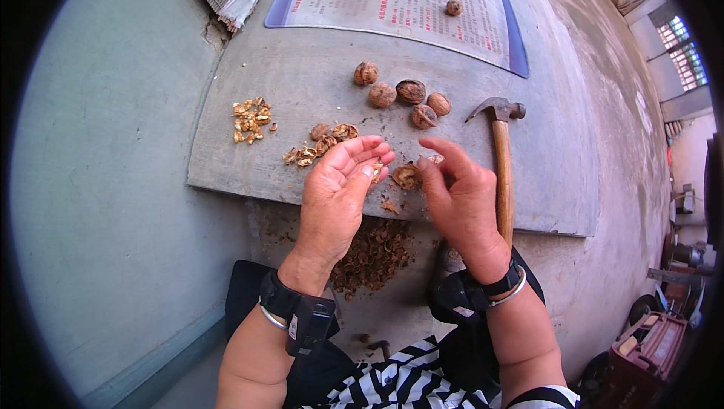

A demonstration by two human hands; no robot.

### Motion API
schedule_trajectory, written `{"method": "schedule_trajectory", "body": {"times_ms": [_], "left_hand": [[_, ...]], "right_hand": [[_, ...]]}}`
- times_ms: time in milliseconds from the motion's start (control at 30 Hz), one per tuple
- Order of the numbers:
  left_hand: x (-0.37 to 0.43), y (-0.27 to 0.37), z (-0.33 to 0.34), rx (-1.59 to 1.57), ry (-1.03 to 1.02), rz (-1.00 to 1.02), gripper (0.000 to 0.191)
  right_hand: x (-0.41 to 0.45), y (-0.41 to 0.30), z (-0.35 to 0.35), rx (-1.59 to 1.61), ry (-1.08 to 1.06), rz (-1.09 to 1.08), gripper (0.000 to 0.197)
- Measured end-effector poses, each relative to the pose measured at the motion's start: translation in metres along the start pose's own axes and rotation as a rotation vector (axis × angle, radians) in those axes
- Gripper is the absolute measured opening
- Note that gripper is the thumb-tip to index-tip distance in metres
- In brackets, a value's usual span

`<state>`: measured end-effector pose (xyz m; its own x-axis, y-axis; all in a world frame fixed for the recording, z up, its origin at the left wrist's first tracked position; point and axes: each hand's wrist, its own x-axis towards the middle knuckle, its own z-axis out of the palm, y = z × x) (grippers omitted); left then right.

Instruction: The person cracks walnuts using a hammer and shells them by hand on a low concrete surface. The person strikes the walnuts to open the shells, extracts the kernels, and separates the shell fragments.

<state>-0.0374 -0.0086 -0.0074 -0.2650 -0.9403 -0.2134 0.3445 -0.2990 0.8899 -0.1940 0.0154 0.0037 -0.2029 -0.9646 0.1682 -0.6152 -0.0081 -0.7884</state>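
My left hand (331, 205) holds a small walnut piece (376, 172) between thumb and fingers, above the front of a grey slab (254, 174). To its right is my right hand (466, 200), thumb and forefinger apart; its other fingers are partly hidden. A broken walnut shell (406, 176) lies by the right thumb. Beyond both hands sits a group of several whole walnuts (410, 92). Cracked walnuts and shell parts (325, 145) lie just past the left hand. Farther left is a small heap of walnut kernels (250, 119).
A claw hammer (502, 166) with a wooden handle lies along the right, partly behind my right hand. A printed sheet (362, 4) bears writing and one walnut (454, 7). Shell fragments (376, 253) are piled below the slab's front edge. A wall (113, 126) rises at left.
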Motion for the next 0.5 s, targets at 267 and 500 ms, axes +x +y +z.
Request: {"method": "schedule_trajectory", "body": {"times_ms": [267,500], "left_hand": [[-0.003,0.0,0.0,-0.1,-0.007,-0.034,0.03],[-0.007,0.0,0.008,-0.156,-0.119,-0.069,0.034]], "right_hand": [[-0.02,-0.002,0.015,0.399,-0.137,0.019,0.021],[-0.022,-0.01,0.015,0.292,-0.065,0.003,0.022]]}}
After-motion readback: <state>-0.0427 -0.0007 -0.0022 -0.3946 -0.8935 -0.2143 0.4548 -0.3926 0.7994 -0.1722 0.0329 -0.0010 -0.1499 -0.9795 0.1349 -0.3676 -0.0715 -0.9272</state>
